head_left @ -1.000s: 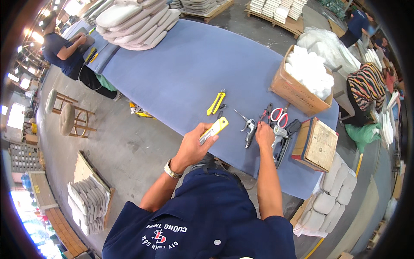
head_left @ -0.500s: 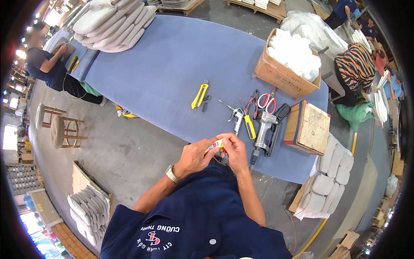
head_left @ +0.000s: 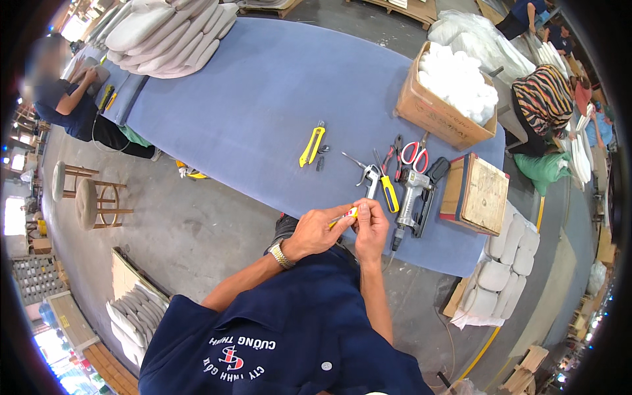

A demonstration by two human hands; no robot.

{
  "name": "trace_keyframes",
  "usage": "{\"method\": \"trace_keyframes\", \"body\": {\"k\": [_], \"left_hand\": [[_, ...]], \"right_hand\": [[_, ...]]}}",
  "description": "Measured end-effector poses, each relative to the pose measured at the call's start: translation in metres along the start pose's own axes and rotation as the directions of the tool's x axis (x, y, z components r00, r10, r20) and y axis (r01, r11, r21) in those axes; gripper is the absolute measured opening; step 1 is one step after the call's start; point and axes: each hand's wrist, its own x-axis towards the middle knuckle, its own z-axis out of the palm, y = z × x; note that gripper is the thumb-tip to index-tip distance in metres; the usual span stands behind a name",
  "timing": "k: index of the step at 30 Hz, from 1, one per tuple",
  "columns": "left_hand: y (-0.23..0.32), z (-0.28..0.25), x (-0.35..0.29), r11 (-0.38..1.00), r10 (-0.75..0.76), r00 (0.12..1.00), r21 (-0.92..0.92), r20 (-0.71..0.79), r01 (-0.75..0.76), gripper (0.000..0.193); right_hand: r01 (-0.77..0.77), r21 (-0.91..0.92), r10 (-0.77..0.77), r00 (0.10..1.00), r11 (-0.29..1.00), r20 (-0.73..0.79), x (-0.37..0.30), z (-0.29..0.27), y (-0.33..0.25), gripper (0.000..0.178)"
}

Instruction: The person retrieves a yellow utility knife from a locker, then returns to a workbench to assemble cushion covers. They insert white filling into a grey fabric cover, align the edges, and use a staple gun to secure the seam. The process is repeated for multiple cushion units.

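Observation:
Both hands meet over the table's near edge. My left hand (head_left: pixel 317 232) is closed, fingers pinching a small yellow, white and red packet (head_left: pixel 352 212). The fingertips of my right hand (head_left: pixel 370 230) grip the packet's other end; what is inside it is hidden. Farther out on the blue table lies a yellow utility knife (head_left: pixel 312 146), with small black pieces (head_left: pixel 322 158) beside it. Just beyond my right hand are an air blow gun (head_left: pixel 370 178), a yellow screwdriver (head_left: pixel 390 196), and a metal staple gun (head_left: pixel 413 199). Pliers (head_left: pixel 393 153) and red-handled scissors (head_left: pixel 415 155) lie behind them.
A cardboard box (head_left: pixel 434 117) of white stuffing stands at the far right, a wooden box (head_left: pixel 484 197) nearer. Grey cushions (head_left: pixel 168 39) are piled at the far left, where another person (head_left: pixel 69 105) works. Stools (head_left: pixel 89 204) stand left on the floor.
The view has shifted a little, so the table things appear farther right. Both hands still hold the packet, which is now turned and more covered by the fingers.

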Motion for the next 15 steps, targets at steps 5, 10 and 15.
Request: {"method": "trace_keyframes", "body": {"k": [5, 10, 15], "left_hand": [[-0.039, -0.034, 0.002, 0.998, -0.034, 0.998, 0.060, -0.048, 0.037, 0.042], [-0.066, -0.094, 0.011, 0.988, 0.012, 0.999, 0.155, -0.044, -0.005, 0.051], [-0.087, -0.142, 0.040, 0.964, 0.221, 0.975, 0.148, 0.005, -0.219, 0.049]], "right_hand": [[-0.036, -0.150, 0.033, 0.999, 0.988, -0.023, 0.021, 0.042, 0.027, 0.019], [0.017, -0.328, -0.031, 0.999, 0.944, -0.037, 0.051, 0.076, 0.027, 0.017], [-0.173, -0.646, -0.020, 0.960, 0.744, -0.281, 0.099, 0.014, 0.121, 0.018]]}}
